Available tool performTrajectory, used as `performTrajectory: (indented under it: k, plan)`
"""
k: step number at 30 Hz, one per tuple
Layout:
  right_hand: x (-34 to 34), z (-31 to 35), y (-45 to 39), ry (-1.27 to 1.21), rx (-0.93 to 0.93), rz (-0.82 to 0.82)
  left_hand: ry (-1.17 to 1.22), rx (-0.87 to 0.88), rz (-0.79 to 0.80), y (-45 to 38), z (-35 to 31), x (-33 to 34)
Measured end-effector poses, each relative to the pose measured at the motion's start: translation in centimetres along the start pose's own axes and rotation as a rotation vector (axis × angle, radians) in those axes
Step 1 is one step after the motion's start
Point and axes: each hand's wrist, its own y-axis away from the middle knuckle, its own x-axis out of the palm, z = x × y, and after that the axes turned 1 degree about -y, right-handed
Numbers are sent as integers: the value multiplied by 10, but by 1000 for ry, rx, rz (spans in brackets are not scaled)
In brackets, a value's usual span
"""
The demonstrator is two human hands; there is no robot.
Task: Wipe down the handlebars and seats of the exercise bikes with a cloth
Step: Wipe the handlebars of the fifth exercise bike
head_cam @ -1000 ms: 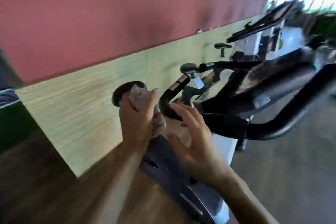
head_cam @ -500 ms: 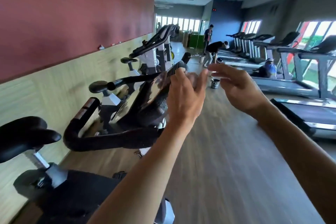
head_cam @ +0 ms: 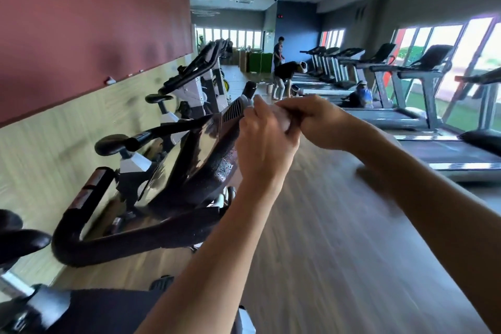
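My left hand (head_cam: 264, 144) and my right hand (head_cam: 314, 122) meet in front of me, just right of the nearest bike's console (head_cam: 214, 141). A small white cloth (head_cam: 283, 119) shows between them; my right fingers curl round it and my left fingers close on it from the other side. The nearest bike's black handlebars (head_cam: 122, 241) loop below and left of my hands, untouched. A black seat (head_cam: 111, 144) of the bike behind stands further left. Another seat (head_cam: 16, 241) pokes in at the left edge.
Several exercise bikes line the left wall (head_cam: 81, 22). A row of treadmills (head_cam: 406, 114) runs along the windows on the right. Wooden floor (head_cam: 325, 252) lies between them. Three people (head_cam: 284, 76) are at the far end of the aisle.
The view swung from the wall and seat to look down the room. My hands left the seat, rose apart by the console, then came together on the cloth.
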Motion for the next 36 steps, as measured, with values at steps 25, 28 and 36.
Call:
performTrajectory:
  k: [25,28,36]
  plan:
    - [23,16,29,120,126,-48,-198,130,119,85,52,-26]
    - [34,20,41,197,114,-96,-277,180,153,96,62,-28]
    - [24,33,41,143,150,-64,88,-34,219,13,16,-23]
